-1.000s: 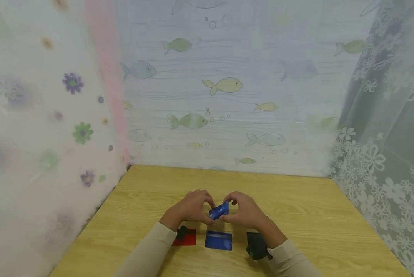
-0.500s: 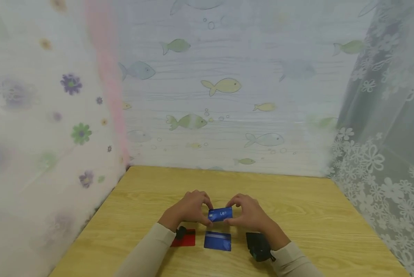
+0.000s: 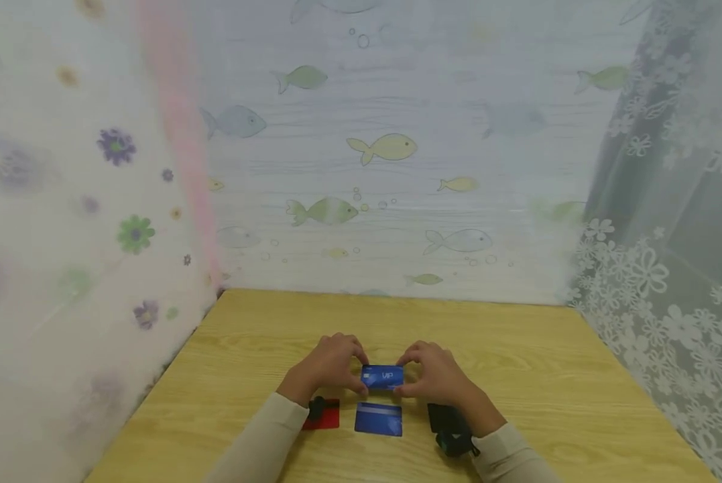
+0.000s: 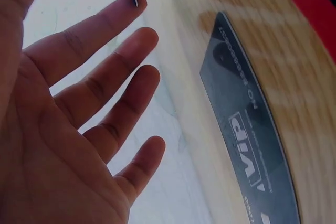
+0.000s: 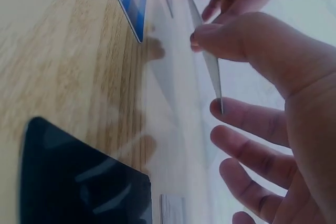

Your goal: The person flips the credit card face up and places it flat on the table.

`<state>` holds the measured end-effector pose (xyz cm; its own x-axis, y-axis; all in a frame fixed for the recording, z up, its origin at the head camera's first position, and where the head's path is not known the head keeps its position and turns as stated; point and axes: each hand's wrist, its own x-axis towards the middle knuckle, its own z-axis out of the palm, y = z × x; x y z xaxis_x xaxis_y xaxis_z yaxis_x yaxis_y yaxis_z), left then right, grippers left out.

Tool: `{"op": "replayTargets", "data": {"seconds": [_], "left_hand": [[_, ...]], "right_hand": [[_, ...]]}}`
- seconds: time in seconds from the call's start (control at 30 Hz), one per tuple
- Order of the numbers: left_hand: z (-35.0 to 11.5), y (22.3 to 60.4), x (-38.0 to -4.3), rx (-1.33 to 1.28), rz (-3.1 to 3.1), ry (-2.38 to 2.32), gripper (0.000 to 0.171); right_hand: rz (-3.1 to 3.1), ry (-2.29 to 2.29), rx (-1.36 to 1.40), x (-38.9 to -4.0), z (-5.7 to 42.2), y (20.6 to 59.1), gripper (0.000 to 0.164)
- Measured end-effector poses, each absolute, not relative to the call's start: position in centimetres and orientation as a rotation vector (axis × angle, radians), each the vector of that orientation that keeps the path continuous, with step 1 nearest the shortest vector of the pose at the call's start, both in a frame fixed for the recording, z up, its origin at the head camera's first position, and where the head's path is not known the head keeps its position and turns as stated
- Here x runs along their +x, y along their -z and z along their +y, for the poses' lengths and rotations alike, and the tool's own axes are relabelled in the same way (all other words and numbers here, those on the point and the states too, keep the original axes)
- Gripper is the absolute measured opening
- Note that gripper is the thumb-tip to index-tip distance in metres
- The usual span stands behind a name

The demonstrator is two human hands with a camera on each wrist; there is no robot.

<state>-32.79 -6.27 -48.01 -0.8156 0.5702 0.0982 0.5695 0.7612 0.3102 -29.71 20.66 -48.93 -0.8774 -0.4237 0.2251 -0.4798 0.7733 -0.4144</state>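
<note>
A blue VIP card [image 3: 382, 378] is held by both hands just beyond a second blue card [image 3: 378, 419] on the table. My left hand [image 3: 335, 363] pinches its left end between thumb and forefinger. At the other end my right hand [image 3: 436, 377] grips it by the corners. The right wrist view shows the held card [image 5: 207, 56] edge-on, with the right thumb and forefinger on it. The other fingers of both hands are spread off the card. Beside the left hand a dark VIP card [image 4: 244, 119] lies on the wood, hidden in the head view.
A red card [image 3: 330, 417] lies near the left wrist, partly covered by the wrist camera. A black card [image 3: 440, 417] is partly behind the right wrist camera [image 3: 455, 443]. In the right wrist view, a pale card edge [image 5: 172, 208] shows past the black one. Patterned curtains surround the wooden table [image 3: 276, 315].
The held blue card has turned from a slant to level, its VIP face now in full view, and has come slightly nearer. Both hands keep their grip on it.
</note>
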Motion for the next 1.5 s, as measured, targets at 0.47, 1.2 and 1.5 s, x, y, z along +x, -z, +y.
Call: {"op": "replayTargets", "data": {"seconds": [0.47,1.2,1.5], "left_hand": [[-6.2,47.9,-33.1,0.877,2.918,-0.535,0.048],[-5.9,48.9,-32.3,0.765,2.933,-0.519,0.045],[-6.2,48.1,-32.5,0.78,2.988,-0.482,0.047]], "right_hand": [[-2.89,-0.583,0.709,-30.1,20.4,49.1,0.044],[-2.995,-0.526,0.659,-29.4,19.9,49.5,0.046],[-2.98,-0.489,0.632,-29.7,19.6,49.1,0.046]]}}
